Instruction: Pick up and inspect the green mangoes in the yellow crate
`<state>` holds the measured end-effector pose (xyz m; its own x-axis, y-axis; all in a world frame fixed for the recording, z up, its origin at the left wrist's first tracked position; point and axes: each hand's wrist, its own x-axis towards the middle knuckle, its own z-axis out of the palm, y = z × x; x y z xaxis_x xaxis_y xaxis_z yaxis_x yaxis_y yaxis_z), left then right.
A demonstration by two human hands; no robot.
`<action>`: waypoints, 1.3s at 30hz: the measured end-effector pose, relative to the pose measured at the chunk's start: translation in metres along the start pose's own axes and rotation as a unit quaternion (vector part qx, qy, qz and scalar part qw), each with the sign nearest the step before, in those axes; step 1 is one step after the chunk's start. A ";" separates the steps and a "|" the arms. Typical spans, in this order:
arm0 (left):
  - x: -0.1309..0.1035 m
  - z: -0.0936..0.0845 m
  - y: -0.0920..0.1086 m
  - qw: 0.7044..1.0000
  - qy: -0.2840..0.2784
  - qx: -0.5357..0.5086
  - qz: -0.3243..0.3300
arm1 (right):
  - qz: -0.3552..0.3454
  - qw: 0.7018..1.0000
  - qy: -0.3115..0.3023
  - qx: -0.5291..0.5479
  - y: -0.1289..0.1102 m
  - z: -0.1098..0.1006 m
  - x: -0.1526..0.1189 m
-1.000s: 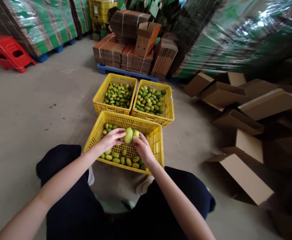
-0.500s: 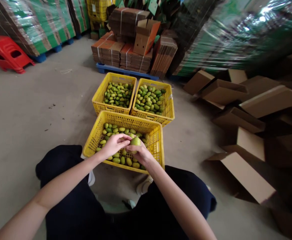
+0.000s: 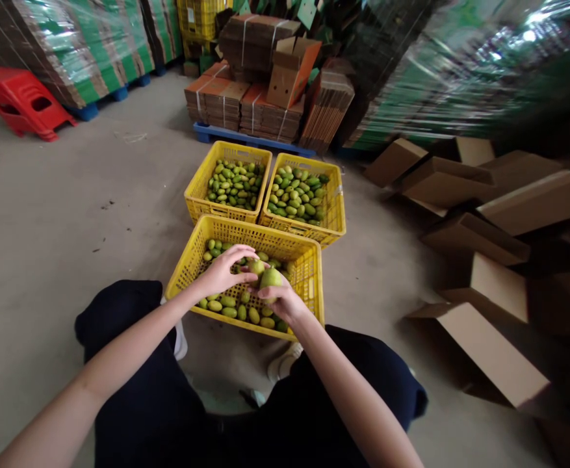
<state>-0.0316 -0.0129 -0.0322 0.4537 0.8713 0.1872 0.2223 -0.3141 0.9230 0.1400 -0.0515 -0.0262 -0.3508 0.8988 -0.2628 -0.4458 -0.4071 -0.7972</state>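
Floor stretching wide beyond the left edge of the yellow crate, right hand gripping a rounded light-green fruit above it, left hand curling around a second fruit, grip unclear

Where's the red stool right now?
In the head view, the red stool is on the floor at upper left, beside the plastic-wrapped green stack and well left of the yellow crates.
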 end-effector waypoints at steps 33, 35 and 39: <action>0.009 -0.005 0.016 0.922 0.050 -0.319 -0.215 | -0.115 0.977 0.122 -0.132 -0.011 -0.008 0.006; 0.012 -0.003 0.017 0.902 0.033 -0.335 -0.271 | -0.064 0.988 0.117 -0.080 -0.011 -0.011 0.010; 0.015 0.005 0.018 0.893 -0.015 -0.305 -0.332 | 0.020 0.993 0.106 -0.042 -0.006 -0.018 0.016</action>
<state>-0.0167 -0.0070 -0.0142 0.4221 0.7755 -0.4695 -0.0558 0.5392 0.8403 0.1524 -0.0313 -0.0353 -0.1809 0.9000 -0.3967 -0.3619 -0.4359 -0.8240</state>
